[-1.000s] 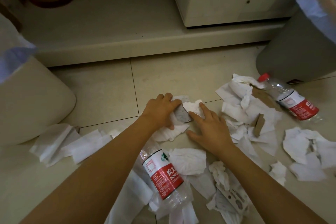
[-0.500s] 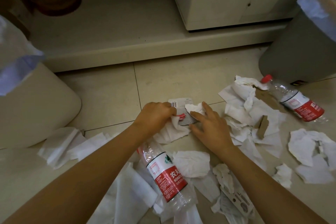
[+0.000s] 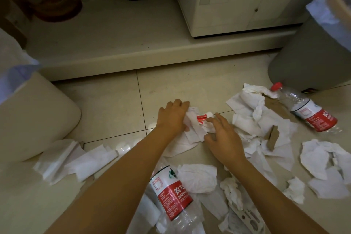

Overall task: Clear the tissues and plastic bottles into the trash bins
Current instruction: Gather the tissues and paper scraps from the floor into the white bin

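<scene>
Pale floor tiles carry the litter, a bin (image 3: 34, 119) off to the left and another bin (image 3: 307, 59) to the right. Left hand (image 3: 171, 118) grasps the tissue wad (image 3: 193, 129); right hand (image 3: 222, 137), fingers spread and released, rests on its other side. The wad lies between both grips, long axis running away from the person; the left bin looks nearer.

Two bare, sleeveless forearms (image 3: 117, 186)
</scene>
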The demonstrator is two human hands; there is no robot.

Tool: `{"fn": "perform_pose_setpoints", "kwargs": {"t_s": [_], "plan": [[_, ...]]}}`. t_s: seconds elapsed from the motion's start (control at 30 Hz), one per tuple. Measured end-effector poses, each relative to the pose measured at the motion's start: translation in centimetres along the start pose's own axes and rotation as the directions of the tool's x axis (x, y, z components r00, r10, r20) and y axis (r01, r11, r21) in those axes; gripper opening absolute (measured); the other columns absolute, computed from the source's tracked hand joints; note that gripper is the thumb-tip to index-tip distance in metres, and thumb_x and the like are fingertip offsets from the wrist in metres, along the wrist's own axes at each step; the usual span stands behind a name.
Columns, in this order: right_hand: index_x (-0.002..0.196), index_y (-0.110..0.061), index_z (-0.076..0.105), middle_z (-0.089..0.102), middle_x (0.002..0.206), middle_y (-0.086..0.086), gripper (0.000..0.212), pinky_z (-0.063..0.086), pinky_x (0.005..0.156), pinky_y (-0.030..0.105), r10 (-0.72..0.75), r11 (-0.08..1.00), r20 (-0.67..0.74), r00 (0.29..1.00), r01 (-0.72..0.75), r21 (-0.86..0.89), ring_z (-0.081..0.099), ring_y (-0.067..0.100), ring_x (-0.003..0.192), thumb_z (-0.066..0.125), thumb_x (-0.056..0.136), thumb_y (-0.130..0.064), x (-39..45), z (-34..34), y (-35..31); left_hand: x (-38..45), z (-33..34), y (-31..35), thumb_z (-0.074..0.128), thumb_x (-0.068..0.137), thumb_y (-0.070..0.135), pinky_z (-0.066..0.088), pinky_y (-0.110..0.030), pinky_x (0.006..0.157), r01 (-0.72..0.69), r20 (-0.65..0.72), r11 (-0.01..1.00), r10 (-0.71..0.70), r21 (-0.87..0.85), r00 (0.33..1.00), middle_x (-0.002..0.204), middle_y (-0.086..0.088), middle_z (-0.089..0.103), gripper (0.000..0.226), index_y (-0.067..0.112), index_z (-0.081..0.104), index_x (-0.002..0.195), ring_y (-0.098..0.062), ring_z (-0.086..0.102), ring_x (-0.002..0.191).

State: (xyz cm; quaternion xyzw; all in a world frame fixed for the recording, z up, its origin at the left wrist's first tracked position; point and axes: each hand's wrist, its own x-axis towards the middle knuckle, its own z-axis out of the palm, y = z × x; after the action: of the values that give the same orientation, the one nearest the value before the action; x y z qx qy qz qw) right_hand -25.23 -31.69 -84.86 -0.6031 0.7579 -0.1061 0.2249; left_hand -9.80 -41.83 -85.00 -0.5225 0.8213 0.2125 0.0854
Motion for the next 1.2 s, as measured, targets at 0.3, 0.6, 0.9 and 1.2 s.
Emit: {"fn": "perform_pose_setpoints", "kwargs": {"t_s": [0.3,0.6,0.9,1.2], "plan": [[0.136,-0.027,0.043,0.054,0.130,-0.003,0.065,0.048,0.091,0.038,-0.034,0.971,-0.026,0.999,0.039,0.237,0.052,0.019,0.114,0.067,0.079,-0.047,0.7,2.3,-0.2,0.0,0.0,-0.8,0.086,0.060,0.031,0.046,-0.038,0.092,0.124,0.122,0.930,-0.087,-0.345,0.989,0.127,-0.005,0.052,0.088,0.022,0.041,0.135,-0.025,0.051,0.113],[0.131,-0.025,0.054,0.053,0.124,0.002,0.053,0.048,0.087,0.032,-0.055,0.978,-0.051,0.997,0.064,0.197,0.052,0.021,0.109,0.070,0.080,-0.017,1.3,2.8,-0.9,-1.3,-1.5,-2.6,0.076,0.074,0.001,0.056,-0.034,0.075,0.271,0.283,0.555,-0.066,-0.786,0.957,0.105,-0.005,0.066,0.040,0.019,0.066,0.108,-0.022,0.063,0.092],[0.116,-0.018,0.066,0.066,0.104,-0.002,0.039,0.052,0.078,0.023,-0.123,0.876,-0.233,0.965,0.216,0.430,0.061,0.008,0.088,0.064,0.082,0.001,0.9,2.1,-2.7,-2.4,-0.5,-3.0,0.069,0.083,0.004,0.058,-0.034,0.069,0.304,0.260,0.359,-0.165,-0.883,0.951,0.104,-0.008,0.069,0.033,0.018,0.065,0.113,-0.024,0.066,0.086],[0.111,-0.015,0.071,0.061,0.091,0.004,0.027,0.034,0.061,0.017,-0.140,0.963,-0.140,0.980,0.168,0.213,0.051,0.011,0.076,0.059,0.088,-0.006,1.5,2.7,-3.1,-3.7,-0.7,-3.6,0.053,0.095,0.015,0.056,-0.025,0.069,0.323,0.298,0.273,-0.128,-0.906,0.946,0.090,-0.002,0.069,0.025,0.016,0.064,0.117,-0.012,0.067,0.075]]}}
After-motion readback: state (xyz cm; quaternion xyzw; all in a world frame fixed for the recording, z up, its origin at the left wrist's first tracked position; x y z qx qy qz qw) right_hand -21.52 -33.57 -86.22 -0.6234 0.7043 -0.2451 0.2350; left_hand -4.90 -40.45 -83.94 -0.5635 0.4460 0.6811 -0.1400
